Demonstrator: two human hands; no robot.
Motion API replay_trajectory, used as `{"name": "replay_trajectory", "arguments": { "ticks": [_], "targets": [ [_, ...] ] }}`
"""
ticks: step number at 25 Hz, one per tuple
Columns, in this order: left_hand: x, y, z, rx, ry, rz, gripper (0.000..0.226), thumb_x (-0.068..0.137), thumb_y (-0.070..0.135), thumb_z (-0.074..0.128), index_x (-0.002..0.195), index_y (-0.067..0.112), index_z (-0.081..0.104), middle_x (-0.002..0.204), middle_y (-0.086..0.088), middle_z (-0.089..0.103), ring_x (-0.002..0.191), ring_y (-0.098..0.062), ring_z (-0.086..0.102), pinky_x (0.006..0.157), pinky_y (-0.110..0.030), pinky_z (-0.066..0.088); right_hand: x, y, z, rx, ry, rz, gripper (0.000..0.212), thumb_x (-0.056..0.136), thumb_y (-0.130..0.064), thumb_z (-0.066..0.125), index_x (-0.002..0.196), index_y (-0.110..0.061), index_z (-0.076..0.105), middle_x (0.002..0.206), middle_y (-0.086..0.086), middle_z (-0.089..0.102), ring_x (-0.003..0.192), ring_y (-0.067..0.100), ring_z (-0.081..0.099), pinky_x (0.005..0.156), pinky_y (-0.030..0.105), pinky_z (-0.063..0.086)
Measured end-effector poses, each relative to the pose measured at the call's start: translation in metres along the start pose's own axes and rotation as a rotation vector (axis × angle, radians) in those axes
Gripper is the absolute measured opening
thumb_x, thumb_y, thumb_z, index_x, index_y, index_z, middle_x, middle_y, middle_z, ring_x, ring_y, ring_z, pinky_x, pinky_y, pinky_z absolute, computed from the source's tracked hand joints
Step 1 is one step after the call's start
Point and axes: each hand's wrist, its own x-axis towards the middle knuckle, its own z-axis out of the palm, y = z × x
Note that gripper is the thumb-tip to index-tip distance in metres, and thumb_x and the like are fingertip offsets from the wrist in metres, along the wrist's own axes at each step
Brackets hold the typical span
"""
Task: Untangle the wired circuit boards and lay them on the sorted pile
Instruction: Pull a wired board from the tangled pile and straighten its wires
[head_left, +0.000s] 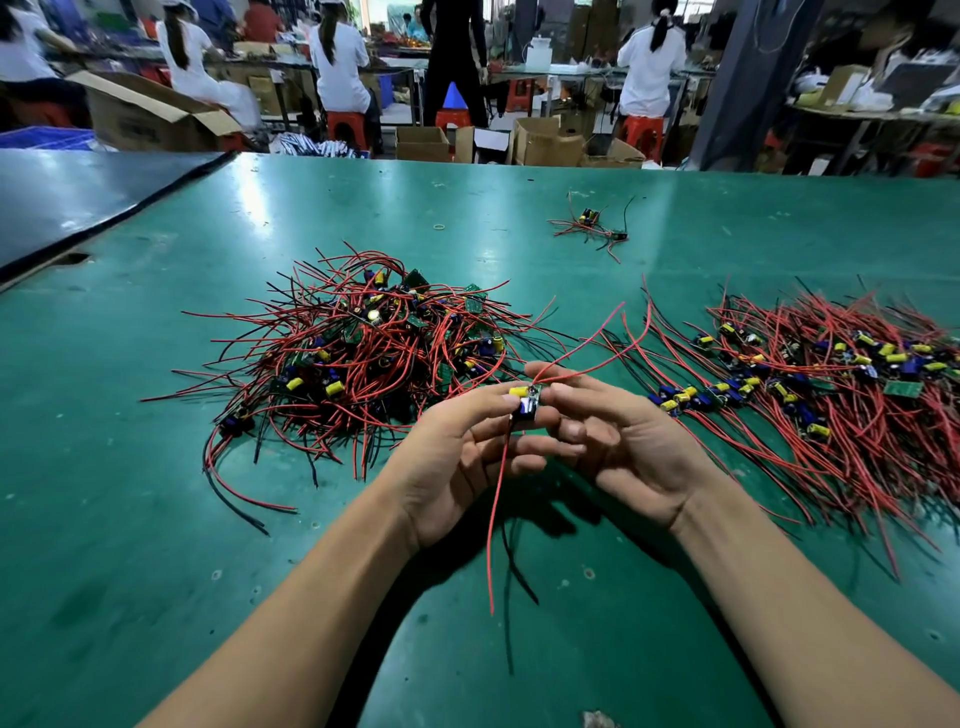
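A small circuit board (525, 401) with a yellow capacitor and blue parts is held between both hands above the green table. My left hand (457, 457) pinches it from the left with thumb and forefinger; my right hand (623, 441) pinches its right edge. Red wires rise from the board toward the upper right, and a red and a black wire hang down between my wrists. The tangled heap (363, 353) of boards and red and black wires lies just beyond my left hand. The sorted pile (831, 379), its wires lying roughly parallel, spreads to the right.
The green table (156, 519) stretches all around. A small separate cluster of wired boards (589, 223) lies further back. A dark panel (78, 197) covers the table's back left corner. Beyond the far edge are cardboard boxes, red stools and several seated people in white.
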Motion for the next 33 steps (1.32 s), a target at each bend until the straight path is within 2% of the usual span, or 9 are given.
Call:
{"name": "replay_trajectory", "arguments": {
  "ticks": [2,6,12,15,18,23,28,31,33],
  "targets": [
    [0.001,-0.001,0.001,0.04,0.033,0.023,0.023,0.091,0.009,0.051,0.093,0.01,0.074,0.087,-0.015,0.074,0.063,-0.019,0.07,0.057,-0.025,0.058,0.001,0.005,0.001,-0.113,0.011,-0.056,0.026,0.075,-0.014,0.077,0.1,-0.013,0.079,0.09,0.008,0.064,0.06,0.009,0.048,0.069,0.026,0.043],
    [0.001,-0.003,0.0,0.127,0.042,0.059,0.022,0.089,0.004,0.052,0.103,0.006,0.068,0.079,-0.019,0.071,0.059,-0.026,0.068,0.055,-0.028,0.057,0.002,0.005,0.001,-0.152,0.076,-0.124,0.013,0.075,-0.017,0.075,0.085,-0.011,0.08,0.071,-0.003,0.066,0.045,0.004,0.043,0.043,0.015,0.036],
    [-0.002,-0.006,0.002,0.181,-0.087,0.036,0.031,0.088,0.001,0.053,0.078,0.02,0.077,0.076,-0.021,0.07,0.059,-0.03,0.069,0.054,-0.029,0.057,0.001,0.003,0.001,-0.142,0.106,-0.068,0.026,0.071,-0.035,0.08,0.077,-0.013,0.069,0.066,-0.002,0.055,0.041,0.004,0.038,0.037,0.015,0.029],
    [0.0,-0.01,0.003,0.228,-0.019,0.054,0.02,0.089,0.002,0.059,0.083,0.015,0.072,0.078,-0.022,0.071,0.059,-0.03,0.069,0.054,-0.03,0.058,0.0,0.005,0.003,-0.23,0.206,-0.078,0.032,0.067,-0.042,0.083,0.066,-0.017,0.062,0.059,0.0,0.05,0.04,0.008,0.038,0.037,0.018,0.028],
    [0.002,-0.015,0.002,0.313,0.053,0.118,0.003,0.09,0.008,0.065,0.092,0.006,0.064,0.081,-0.022,0.072,0.06,-0.029,0.069,0.055,-0.032,0.058,-0.005,0.007,0.007,-0.406,0.298,-0.078,0.034,0.073,-0.047,0.083,0.068,-0.018,0.065,0.053,0.004,0.046,0.038,0.013,0.037,0.04,0.019,0.029],
    [0.002,-0.019,0.003,0.413,0.089,0.184,0.003,0.089,0.002,0.066,0.092,0.001,0.065,0.075,-0.014,0.072,0.06,-0.025,0.067,0.058,-0.034,0.06,-0.008,0.007,0.009,-0.648,0.291,-0.188,0.025,0.083,-0.03,0.08,0.075,-0.008,0.071,0.063,0.009,0.056,0.047,0.014,0.046,0.042,0.02,0.039],
    [0.0,-0.009,0.003,0.316,0.11,0.055,0.014,0.086,-0.003,0.059,0.078,0.008,0.064,0.077,-0.023,0.071,0.062,-0.033,0.07,0.055,-0.034,0.059,-0.009,0.004,0.006,-0.429,0.178,-0.096,0.022,0.082,-0.03,0.079,0.086,-0.009,0.074,0.063,0.009,0.054,0.047,0.015,0.054,0.043,0.021,0.043],
    [-0.001,-0.008,0.003,0.292,0.084,0.048,0.007,0.088,0.005,0.062,0.082,0.007,0.061,0.076,-0.021,0.071,0.061,-0.03,0.07,0.054,-0.032,0.058,-0.007,0.005,0.002,-0.423,0.117,-0.05,0.033,0.074,-0.04,0.082,0.093,-0.014,0.077,0.075,0.005,0.068,0.055,0.011,0.054,0.054,0.023,0.04],
    [-0.002,-0.009,0.003,0.283,0.08,0.071,0.009,0.09,0.009,0.065,0.082,0.005,0.063,0.075,-0.018,0.071,0.058,-0.026,0.07,0.052,-0.029,0.057,-0.006,0.006,0.0,-0.401,0.11,-0.015,0.033,0.073,-0.042,0.083,0.093,-0.016,0.078,0.075,0.001,0.069,0.054,0.009,0.051,0.052,0.022,0.038]
  ]
}}
